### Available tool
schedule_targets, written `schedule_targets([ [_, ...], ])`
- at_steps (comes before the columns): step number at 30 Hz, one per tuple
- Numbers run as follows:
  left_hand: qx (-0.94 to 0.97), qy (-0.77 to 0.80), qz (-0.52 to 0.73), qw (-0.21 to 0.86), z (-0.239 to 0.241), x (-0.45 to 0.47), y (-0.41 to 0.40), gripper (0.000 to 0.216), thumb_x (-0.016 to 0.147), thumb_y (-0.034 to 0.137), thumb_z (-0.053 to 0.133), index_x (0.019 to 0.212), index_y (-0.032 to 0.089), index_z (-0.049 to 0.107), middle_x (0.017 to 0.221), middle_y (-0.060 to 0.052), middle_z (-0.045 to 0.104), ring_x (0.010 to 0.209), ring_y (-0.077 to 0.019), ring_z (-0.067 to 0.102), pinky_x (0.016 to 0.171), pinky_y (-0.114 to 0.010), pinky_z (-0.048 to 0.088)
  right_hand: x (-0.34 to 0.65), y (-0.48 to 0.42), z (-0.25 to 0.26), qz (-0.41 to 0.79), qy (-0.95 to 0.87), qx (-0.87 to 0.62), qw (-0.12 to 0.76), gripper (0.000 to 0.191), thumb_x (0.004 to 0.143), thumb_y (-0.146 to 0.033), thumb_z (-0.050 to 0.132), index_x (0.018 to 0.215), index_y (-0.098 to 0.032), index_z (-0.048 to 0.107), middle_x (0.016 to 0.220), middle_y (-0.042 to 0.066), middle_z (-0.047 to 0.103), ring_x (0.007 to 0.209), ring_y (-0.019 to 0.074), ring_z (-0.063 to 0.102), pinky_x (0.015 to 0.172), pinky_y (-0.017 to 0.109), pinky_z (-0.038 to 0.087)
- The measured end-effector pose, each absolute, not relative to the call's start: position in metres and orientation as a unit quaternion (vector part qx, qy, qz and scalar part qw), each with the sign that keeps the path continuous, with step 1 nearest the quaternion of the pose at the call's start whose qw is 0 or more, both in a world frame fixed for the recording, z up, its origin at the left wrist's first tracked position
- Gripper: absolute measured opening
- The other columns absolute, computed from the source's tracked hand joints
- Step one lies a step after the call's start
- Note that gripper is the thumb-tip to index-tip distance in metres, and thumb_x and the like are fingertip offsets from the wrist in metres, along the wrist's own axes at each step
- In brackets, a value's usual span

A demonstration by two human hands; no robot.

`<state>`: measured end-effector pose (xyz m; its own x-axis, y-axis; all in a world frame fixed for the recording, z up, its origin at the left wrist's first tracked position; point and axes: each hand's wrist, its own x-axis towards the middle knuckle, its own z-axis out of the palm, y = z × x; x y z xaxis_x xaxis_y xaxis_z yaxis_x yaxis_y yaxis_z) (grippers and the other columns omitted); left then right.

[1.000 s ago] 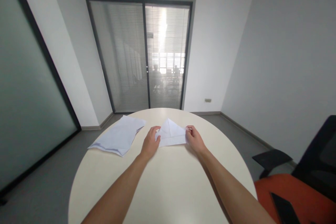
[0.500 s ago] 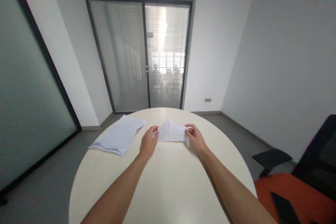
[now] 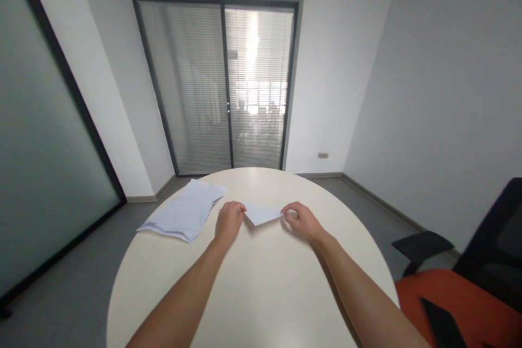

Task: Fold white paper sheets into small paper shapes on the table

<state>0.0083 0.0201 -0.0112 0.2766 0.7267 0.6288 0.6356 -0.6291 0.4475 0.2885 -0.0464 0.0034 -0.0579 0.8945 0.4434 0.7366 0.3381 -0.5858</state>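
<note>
Pinching the folded white paper [image 3: 263,213] by both corners

The left grip [image 3: 229,222] is closed on the paper's left corner and the right grip [image 3: 300,219] on its right corner. The paper is just right of the stack of sheets [image 3: 183,211] on the round worktop [image 3: 265,283], its point towards the person. An orange chair [image 3: 448,304] stands far right of the stack.

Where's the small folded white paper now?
Head view: the small folded white paper is held between the left hand and right hand, right of the loose white sheets on the round cream table.
</note>
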Motion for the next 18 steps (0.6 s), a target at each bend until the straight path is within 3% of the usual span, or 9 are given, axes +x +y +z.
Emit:
schedule_targets([
  [4,0.8,0.464,0.374,0.067,-0.016,0.006,0.022,0.021,0.08,0.005,0.061,0.081,0.023,0.072,0.094,-0.003,0.073,0.099,-0.0239,0.062,0.093,-0.039,0.048,0.286,-0.048,0.003,0.082,-0.77,-0.545,0.321,0.022,0.075,-0.02,0.058,0.089,-0.019,0.075,0.094,0.008,0.073,0.094,0.0251,0.063,0.088,0.035,0.046],
  [10,0.808,0.48,0.33,0.088,-0.019,0.008,0.019,0.026,0.08,0.003,0.058,0.082,0.023,0.074,0.097,-0.004,0.074,0.099,-0.0225,0.065,0.093,-0.037,0.048,0.281,-0.05,0.008,0.078,-0.795,-0.532,0.279,0.016,0.079,-0.021,0.056,0.078,-0.018,0.072,0.081,0.005,0.068,0.084,0.022,0.06,0.082,0.032,0.045],
  [15,0.791,0.546,0.272,0.05,-0.011,0.012,0.011,0.018,0.089,0.017,0.054,0.087,0.02,0.071,0.103,-0.008,0.071,0.097,-0.0228,0.063,0.087,-0.033,0.048,0.283,-0.048,0.003,0.084,-0.786,-0.546,0.276,0.018,0.078,-0.02,0.059,0.091,-0.018,0.071,0.088,0.005,0.068,0.085,0.0205,0.058,0.081,0.031,0.044],
  [18,0.769,0.584,0.259,0.026,-0.009,0.011,0.009,0.019,0.09,0.027,0.057,0.104,0.019,0.068,0.111,-0.01,0.069,0.104,-0.0243,0.061,0.089,-0.033,0.046,0.285,-0.047,0.0,0.088,-0.786,-0.547,0.275,0.024,0.078,-0.016,0.058,0.099,-0.018,0.069,0.089,0.004,0.068,0.085,0.0196,0.058,0.08,0.03,0.044],
])
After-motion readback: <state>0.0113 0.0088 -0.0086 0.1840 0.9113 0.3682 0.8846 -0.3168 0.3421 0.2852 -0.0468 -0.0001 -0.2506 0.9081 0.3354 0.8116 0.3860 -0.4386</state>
